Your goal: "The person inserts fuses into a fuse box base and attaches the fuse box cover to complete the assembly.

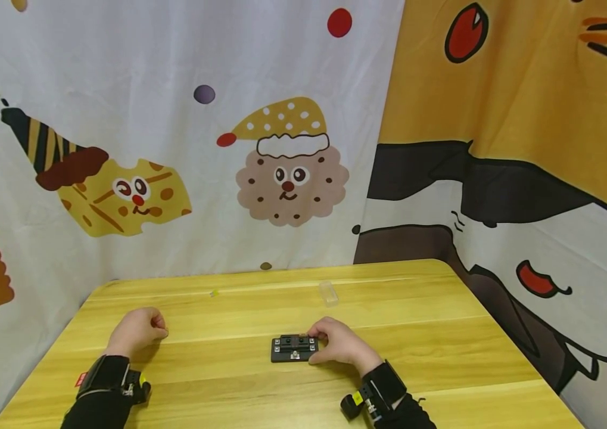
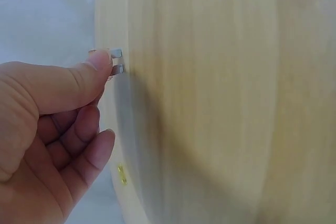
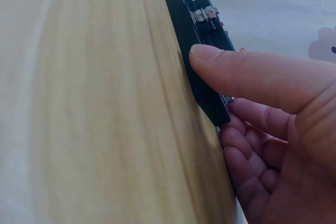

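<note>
My left hand (image 1: 136,331) is over the left part of the table. Between its thumb and forefinger it pinches a small blade fuse (image 2: 116,68), whose two flat metal prongs stick out past the thumb; the fingers cover most of its reddish body. My right hand (image 1: 342,344) grips the right end of a black terminal block (image 1: 282,357), with the thumb on its near side and the fingers at the far edge. In the right wrist view the block (image 3: 181,30) shows a flat base and metal screw terminals on top.
Farther back on the wooden table (image 1: 410,316) lies a small clear plastic box (image 1: 328,294). A tiny yellow-green piece (image 1: 214,293) lies at the back left. Printed curtains (image 1: 282,59) hang behind the table and along its right side.
</note>
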The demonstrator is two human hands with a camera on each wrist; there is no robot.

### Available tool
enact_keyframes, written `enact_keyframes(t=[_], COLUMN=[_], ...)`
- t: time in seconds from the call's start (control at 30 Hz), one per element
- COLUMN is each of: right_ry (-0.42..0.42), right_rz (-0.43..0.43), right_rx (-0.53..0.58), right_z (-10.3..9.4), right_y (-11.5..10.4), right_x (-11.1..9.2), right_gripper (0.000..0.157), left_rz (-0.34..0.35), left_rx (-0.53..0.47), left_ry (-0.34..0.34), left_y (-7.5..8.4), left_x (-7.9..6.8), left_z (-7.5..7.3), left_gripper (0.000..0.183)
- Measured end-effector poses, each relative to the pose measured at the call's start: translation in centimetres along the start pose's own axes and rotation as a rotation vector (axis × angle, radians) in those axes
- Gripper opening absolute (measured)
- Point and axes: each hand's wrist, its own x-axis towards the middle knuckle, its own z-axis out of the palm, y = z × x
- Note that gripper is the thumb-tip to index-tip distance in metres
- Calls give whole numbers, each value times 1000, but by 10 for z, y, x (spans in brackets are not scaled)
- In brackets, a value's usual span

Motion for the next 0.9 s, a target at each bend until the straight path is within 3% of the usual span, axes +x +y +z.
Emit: enact_keyframes(t=[0.4, 0.9], right_ry=[12, 18], right_rz=[-17, -15], right_rx=[-17, -18], right_z=[1, 1], right_y=[1, 1], right_x=[1, 0], right_gripper=[42, 43], left_rz=[73, 218], left_rx=[-25, -45], left_ry=[27, 72], left_y=[21, 75], left_x=[1, 15], left_z=[0, 11], left_gripper=[17, 16])
